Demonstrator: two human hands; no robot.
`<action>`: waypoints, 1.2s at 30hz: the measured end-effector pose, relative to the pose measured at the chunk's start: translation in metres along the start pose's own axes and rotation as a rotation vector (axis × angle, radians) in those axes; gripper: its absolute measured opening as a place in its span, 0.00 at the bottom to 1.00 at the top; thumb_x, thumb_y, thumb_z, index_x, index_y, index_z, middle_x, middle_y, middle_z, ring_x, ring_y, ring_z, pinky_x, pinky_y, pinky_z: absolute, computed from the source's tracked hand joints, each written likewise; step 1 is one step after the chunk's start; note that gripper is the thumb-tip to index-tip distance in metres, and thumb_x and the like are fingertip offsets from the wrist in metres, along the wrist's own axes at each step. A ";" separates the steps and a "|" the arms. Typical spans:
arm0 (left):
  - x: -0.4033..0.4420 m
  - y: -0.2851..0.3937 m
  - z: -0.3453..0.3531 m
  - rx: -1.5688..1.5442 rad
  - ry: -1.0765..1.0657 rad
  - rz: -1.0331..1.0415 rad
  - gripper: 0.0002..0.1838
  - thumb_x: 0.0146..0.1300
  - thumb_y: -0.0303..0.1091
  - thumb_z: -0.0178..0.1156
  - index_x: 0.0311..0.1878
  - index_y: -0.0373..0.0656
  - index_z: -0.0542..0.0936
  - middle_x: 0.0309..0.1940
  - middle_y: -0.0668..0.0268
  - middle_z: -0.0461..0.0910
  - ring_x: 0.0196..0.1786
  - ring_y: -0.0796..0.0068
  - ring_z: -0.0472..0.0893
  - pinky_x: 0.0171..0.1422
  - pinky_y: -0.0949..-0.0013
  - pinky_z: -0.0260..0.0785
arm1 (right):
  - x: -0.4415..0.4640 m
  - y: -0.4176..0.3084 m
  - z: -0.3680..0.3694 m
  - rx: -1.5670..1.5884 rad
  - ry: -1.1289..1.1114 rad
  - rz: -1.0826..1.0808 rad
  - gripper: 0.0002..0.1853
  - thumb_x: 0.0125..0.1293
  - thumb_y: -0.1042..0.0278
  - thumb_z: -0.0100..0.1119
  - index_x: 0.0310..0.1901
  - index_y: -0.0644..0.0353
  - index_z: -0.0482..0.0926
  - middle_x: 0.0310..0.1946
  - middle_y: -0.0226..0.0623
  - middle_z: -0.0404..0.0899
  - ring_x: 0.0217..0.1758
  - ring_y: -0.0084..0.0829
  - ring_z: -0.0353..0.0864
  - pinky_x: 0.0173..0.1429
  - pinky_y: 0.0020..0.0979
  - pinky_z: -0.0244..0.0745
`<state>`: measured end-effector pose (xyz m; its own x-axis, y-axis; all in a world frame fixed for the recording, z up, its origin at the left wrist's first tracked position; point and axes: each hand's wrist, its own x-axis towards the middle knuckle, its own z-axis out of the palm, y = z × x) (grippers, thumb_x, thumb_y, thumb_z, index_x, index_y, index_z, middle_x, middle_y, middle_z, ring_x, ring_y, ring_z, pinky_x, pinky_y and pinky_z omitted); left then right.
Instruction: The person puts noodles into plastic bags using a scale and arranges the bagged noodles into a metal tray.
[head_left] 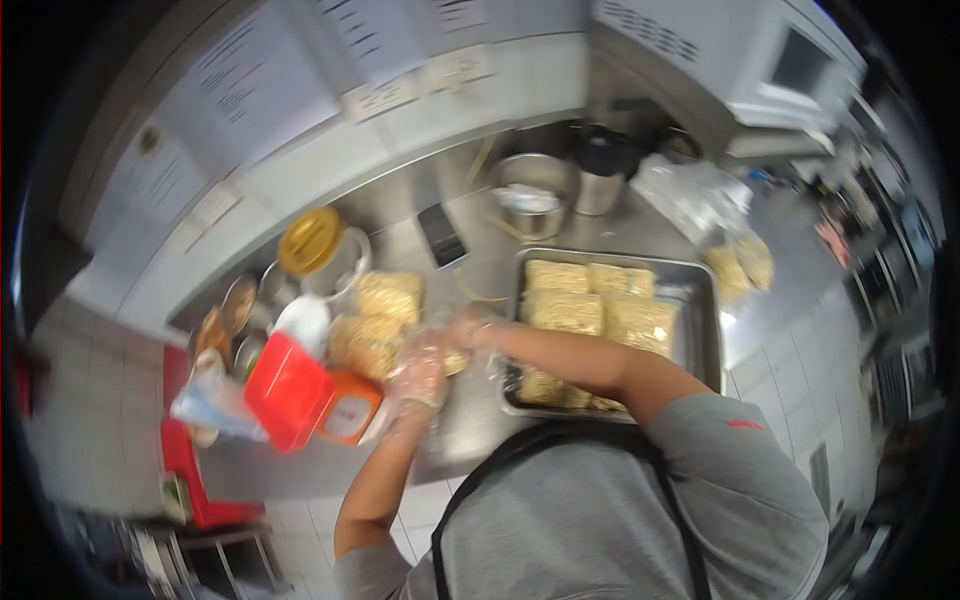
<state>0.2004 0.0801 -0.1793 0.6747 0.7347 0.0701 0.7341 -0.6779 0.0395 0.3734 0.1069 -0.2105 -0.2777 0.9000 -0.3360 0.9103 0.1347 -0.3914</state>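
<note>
My left hand [420, 372], in a clear plastic glove, is closed at the edge of a yellow noodle pack [456, 362], partly hidden beneath it. Reaching across from the right, my gloved right hand [466, 328] is close above the same pack; its fingers are smeared by motion. Just left of my hands, more packs of noodles [372, 345] are piled on the steel counter [465, 440]. On my right stands a deep metal tray [712, 345] with several noodle packs [565, 312] inside, partly covered by my right forearm.
An orange scale [350, 408] and a red plastic container [290, 390] stand left of my left hand. Behind are a yellow-lidded tub [310, 240], a dark phone-like device [441, 236], a metal pot [535, 195] and a plastic bag [690, 195]. Two noodle packs [740, 268] lie beyond the tray.
</note>
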 end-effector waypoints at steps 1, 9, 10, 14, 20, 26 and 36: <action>0.006 0.001 -0.015 -0.005 -0.046 -0.013 0.22 0.61 0.29 0.52 0.60 0.42 0.72 0.52 0.53 0.78 0.55 0.50 0.77 0.59 0.53 0.69 | -0.022 -0.014 -0.006 0.261 0.135 0.155 0.29 0.60 0.34 0.54 0.45 0.53 0.84 0.40 0.43 0.84 0.47 0.41 0.82 0.53 0.41 0.75; 0.030 -0.037 -0.011 -1.182 -0.140 0.022 0.34 0.53 0.33 0.66 0.65 0.44 0.67 0.56 0.53 0.75 0.56 0.59 0.78 0.57 0.61 0.72 | -0.101 -0.043 -0.039 1.023 0.466 0.185 0.58 0.51 0.26 0.60 0.69 0.71 0.55 0.63 0.61 0.64 0.67 0.47 0.66 0.69 0.40 0.63; 0.030 -0.027 -0.013 -1.342 -0.133 0.066 0.37 0.54 0.33 0.66 0.68 0.45 0.63 0.60 0.53 0.72 0.58 0.60 0.76 0.58 0.62 0.71 | -0.147 -0.044 -0.067 1.119 0.466 0.039 0.58 0.51 0.27 0.62 0.68 0.73 0.55 0.63 0.61 0.65 0.67 0.47 0.66 0.69 0.39 0.63; 0.010 0.088 -0.101 -1.628 -0.195 0.125 0.53 0.55 0.29 0.67 0.76 0.49 0.40 0.72 0.54 0.51 0.62 0.59 0.71 0.55 0.64 0.73 | -0.189 0.014 -0.081 1.634 0.293 -0.187 0.44 0.54 0.46 0.72 0.64 0.65 0.63 0.54 0.43 0.76 0.53 0.32 0.79 0.53 0.33 0.79; -0.001 0.091 -0.117 -1.416 -0.116 0.099 0.56 0.58 0.41 0.67 0.77 0.54 0.35 0.76 0.56 0.43 0.62 0.58 0.74 0.58 0.55 0.71 | -0.354 0.101 -0.120 1.014 0.195 0.106 0.34 0.50 0.54 0.75 0.58 0.57 0.72 0.48 0.36 0.81 0.47 0.30 0.82 0.52 0.34 0.79; -0.010 0.043 -0.099 -1.457 -0.064 -0.156 0.47 0.63 0.40 0.62 0.77 0.50 0.42 0.75 0.56 0.45 0.63 0.58 0.74 0.59 0.58 0.71 | -0.398 0.134 -0.049 0.353 0.213 0.820 0.30 0.59 0.46 0.62 0.52 0.65 0.72 0.46 0.46 0.80 0.52 0.42 0.79 0.57 0.39 0.72; -0.009 -0.047 -0.026 -1.022 0.474 -0.287 0.40 0.62 0.32 0.60 0.73 0.39 0.50 0.73 0.50 0.51 0.67 0.47 0.67 0.69 0.54 0.62 | -0.363 0.128 0.071 0.414 0.597 0.926 0.38 0.60 0.74 0.49 0.72 0.56 0.47 0.46 0.61 0.76 0.47 0.61 0.75 0.54 0.56 0.68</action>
<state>0.1578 0.1043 -0.1554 0.2385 0.9283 0.2855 0.3058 -0.3508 0.8851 0.5688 -0.2321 -0.1995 0.7250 0.6504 -0.2266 0.4900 -0.7183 -0.4939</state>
